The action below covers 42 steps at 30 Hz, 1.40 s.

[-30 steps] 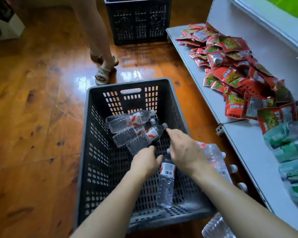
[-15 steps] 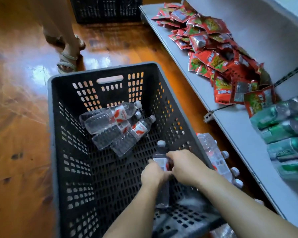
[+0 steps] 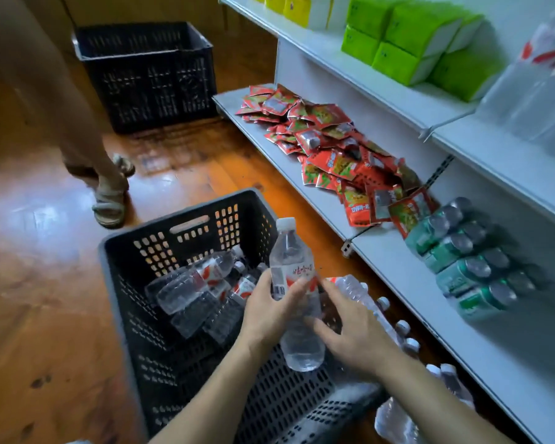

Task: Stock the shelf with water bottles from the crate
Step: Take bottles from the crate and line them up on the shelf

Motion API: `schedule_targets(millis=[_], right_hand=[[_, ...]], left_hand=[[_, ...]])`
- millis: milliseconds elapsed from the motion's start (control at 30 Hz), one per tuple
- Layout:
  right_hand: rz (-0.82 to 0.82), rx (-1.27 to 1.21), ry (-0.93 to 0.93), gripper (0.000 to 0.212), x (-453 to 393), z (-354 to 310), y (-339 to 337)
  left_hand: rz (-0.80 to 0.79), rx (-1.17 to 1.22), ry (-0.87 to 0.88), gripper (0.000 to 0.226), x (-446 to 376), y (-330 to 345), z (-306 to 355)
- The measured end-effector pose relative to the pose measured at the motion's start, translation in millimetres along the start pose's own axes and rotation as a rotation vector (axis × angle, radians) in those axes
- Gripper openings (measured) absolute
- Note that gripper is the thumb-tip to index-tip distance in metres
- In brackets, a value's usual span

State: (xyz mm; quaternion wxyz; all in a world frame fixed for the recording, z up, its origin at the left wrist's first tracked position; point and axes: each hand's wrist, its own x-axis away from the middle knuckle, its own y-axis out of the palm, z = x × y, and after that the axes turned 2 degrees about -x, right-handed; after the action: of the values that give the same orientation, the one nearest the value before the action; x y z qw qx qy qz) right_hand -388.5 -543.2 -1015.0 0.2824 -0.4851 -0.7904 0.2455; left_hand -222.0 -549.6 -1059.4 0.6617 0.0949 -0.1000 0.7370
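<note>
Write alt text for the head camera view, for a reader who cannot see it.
Two bare hands lift a clear water bottle upright over a black crate; the left hand grips its label, the right hand touches its side. More bottles lie in the crate, beside a white shelf holding red snack packets and green cans.

Clear water bottle (image 3: 297, 302) upright above black crate (image 3: 186, 219); three more bottles (image 3: 205, 290) lie inside.

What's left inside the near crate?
Near crate holds a cluster of water bottles lying at its far end. Exact count unclear; arms and the held bottle cover part of the floor.
</note>
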Motion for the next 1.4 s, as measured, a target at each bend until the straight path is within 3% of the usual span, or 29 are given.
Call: schedule_targets(millis=[167, 367, 433, 567, 767, 867, 1100, 1400], right_hand=[[0.197, -0.177, -0.118, 0.064, 8, -3, -39], [0.249, -0.266, -0.107, 0.091, 24, 16, -114], [0.295, -0.254, -0.121, 0.095, 25, 26, -145], [0.452, -0.204, -0.205, 0.085, 23, 39, -205], [0.691, -0.098, -0.198, 0.096, 0, 43, -270], [0.786, -0.033, -0.174, 0.098, -24, 48, -284], [0.971, 0.055, -0.078, 0.095, -82, 69, -294], [0.972, 0.165, 0.039, 0.088, -143, 88, -307]], left_hand=[[-0.033, -0.066, 0.187, 0.057, -10, 38, 58], [-0.118, -0.065, 0.330, 0.046, -11, 104, 132], [-0.138, -0.050, 0.370, 0.043, -18, 133, 153], [-0.155, -0.061, 0.464, 0.048, -33, 189, 198], [-0.137, -0.115, 0.580, 0.038, -50, 239, 254], [-0.155, -0.252, 0.589, 0.032, -63, 246, 262], [-0.210, -0.491, 0.565, 0.045, -103, 246, 252], [-0.334, -0.524, 0.555, 0.052, -173, 267, 233]])
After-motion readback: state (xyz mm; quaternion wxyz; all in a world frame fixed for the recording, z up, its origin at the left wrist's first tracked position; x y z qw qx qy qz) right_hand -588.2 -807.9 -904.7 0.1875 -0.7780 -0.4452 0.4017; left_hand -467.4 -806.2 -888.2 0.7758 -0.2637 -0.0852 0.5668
